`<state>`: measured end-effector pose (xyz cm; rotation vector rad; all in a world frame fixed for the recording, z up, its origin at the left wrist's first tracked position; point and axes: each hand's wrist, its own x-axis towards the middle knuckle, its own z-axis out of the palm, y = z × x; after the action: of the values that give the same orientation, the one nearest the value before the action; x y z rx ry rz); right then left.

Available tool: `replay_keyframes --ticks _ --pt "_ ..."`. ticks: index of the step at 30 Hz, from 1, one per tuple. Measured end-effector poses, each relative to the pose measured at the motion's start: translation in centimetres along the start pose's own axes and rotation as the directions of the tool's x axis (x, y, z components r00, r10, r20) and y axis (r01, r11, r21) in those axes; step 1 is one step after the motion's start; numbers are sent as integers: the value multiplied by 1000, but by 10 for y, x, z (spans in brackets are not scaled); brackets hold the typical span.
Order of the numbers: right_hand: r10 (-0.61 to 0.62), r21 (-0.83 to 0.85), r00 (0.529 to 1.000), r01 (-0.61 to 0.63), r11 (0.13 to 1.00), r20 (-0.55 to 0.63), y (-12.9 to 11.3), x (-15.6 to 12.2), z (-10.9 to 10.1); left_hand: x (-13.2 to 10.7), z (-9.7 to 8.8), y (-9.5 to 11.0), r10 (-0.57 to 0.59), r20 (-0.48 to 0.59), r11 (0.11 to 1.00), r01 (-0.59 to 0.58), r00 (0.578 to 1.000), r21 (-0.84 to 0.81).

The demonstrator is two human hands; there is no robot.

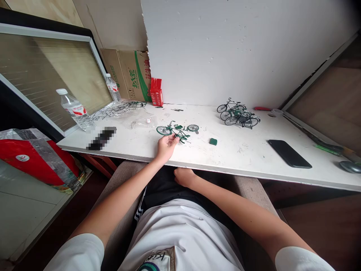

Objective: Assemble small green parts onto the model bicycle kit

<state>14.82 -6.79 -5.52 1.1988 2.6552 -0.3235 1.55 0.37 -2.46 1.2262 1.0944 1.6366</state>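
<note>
A small green model bicycle (177,130), partly put together, lies on the white tabletop (197,158) near its front edge. My left hand (166,146) rests on the table just in front of it, fingertips touching the frame near the rear wheel, fingers bent. My right hand (184,177) is below the table edge by my lap; its fingers are hidden. A loose green part (213,141) lies to the right of the model. Finished model bicycles (238,114) stand in a cluster at the back right.
Two water bottles (75,109) and clear plastic bags of parts (124,109) are at the left. A red carton (156,92) and cardboard box (132,73) stand at the back. A black phone (289,153) lies right. Tools (329,148) sit at the far right.
</note>
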Motion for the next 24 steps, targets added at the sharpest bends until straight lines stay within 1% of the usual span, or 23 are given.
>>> replay_keyframes --ticks 3,5,7,8,9,12,15,18,20,22,23,24 --pt "-15 -25 1000 15 1000 3 -20 -18 -17 0 0 0 2 5 1000 -2 1000 7" --pt "-112 -50 993 113 992 19 -30 -33 -31 0 -1 0 2 8 1000 -2 1000 11" --pt "-202 25 979 202 979 1 -35 -46 -48 0 -1 -1 7 13 1000 -7 1000 13" --pt "-223 73 975 224 972 -19 -35 -51 -57 1 -1 -2 10 16 1000 -10 1000 13" --pt "-232 105 971 236 966 -50 -33 -54 -66 1 -1 -3 11 20 1000 -11 1000 14" --pt "-186 164 967 215 963 -175 -17 -59 -89 2 -1 -5 1 12 1000 -2 1000 22" --pt "-125 183 944 186 965 -304 5 -58 -104 2 0 -3 -16 -6 1000 16 1000 5" --pt "-72 188 895 170 967 -441 27 -55 -110 0 0 0 -4 -5 1000 4 1000 -12" --pt "-55 247 855 209 946 -515 40 -50 -109 -1 0 1 19 3 1000 -19 1000 5" --pt "-28 256 783 236 937 -621 51 -44 -105 -1 -1 1 33 14 999 -33 999 24" --pt "-1 246 747 220 944 -665 56 -41 -101 -1 -1 1 34 16 999 -35 999 29" --pt "18 234 726 198 952 -688 60 -37 -98 -1 -1 1 35 15 999 -35 999 31"
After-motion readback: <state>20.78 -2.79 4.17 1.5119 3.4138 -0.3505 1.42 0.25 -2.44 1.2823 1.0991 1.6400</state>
